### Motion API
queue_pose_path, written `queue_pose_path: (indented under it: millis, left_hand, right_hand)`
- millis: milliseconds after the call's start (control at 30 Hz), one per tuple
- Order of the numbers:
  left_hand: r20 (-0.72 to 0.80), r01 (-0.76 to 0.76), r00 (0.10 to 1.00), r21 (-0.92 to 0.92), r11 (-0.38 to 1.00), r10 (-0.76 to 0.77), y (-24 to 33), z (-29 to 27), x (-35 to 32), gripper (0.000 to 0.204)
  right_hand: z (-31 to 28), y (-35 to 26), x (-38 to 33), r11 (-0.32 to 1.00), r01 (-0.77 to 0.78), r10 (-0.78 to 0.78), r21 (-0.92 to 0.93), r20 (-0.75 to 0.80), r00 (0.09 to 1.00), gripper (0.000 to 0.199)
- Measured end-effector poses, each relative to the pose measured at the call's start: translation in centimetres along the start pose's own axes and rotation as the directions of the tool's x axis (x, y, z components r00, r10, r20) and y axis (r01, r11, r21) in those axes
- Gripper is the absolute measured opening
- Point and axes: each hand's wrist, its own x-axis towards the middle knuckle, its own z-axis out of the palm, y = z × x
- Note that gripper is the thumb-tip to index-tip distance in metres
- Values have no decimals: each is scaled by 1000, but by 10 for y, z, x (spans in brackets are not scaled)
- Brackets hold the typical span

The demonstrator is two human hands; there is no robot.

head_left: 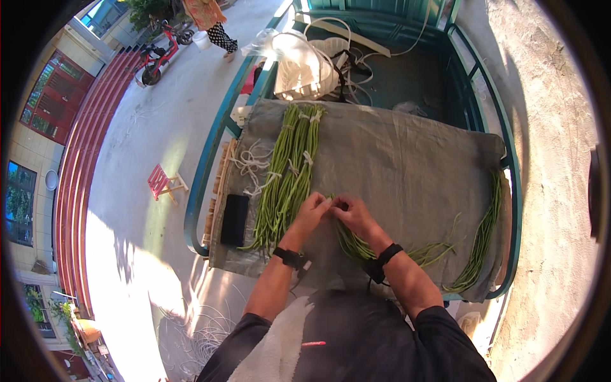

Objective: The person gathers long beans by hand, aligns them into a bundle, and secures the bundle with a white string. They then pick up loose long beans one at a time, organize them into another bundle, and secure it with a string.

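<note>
My left hand (310, 218) is closed in a pinch at the top end of a bunch of green long beans (351, 244). Fingers of my right hand (356, 218) are also closed at that end, touching or nearly touching the left ones; the exact grip is partly hidden. The bunch runs down beneath my right hand and wrist. To the left lie several finished-looking bundles of long beans (287, 172), bound with pale ties. Loose white ties (252, 160) rest beside them.
A grey cloth (401, 159) covers the work surface on a green cart (209, 153). More long beans (482, 239) lie along its right edge, with strays near my right forearm. A black flat object (235, 219) sits at left. Beyond are a white bag (305, 70), a stool (167, 182) and a person (207, 19).
</note>
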Motion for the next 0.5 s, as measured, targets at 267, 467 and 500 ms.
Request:
queue_pose_path:
  millis: [267, 467, 500]
  left_hand:
    - [104, -117, 990, 268, 956, 92, 20, -8, -15, 20]
    - [44, -106, 994, 492, 864, 97, 28, -9, -21, 16]
    - [46, -106, 994, 491, 864, 96, 32, -5, -22, 16]
  right_hand:
    - [-18, 12, 8, 995, -62, 50, 81, 143, 988, 15]
    - [-20, 2, 9, 991, -131, 129, -5, 181, 975, 20]
    - [-19, 1, 9, 995, -82, 90, -57, 167, 982, 22]
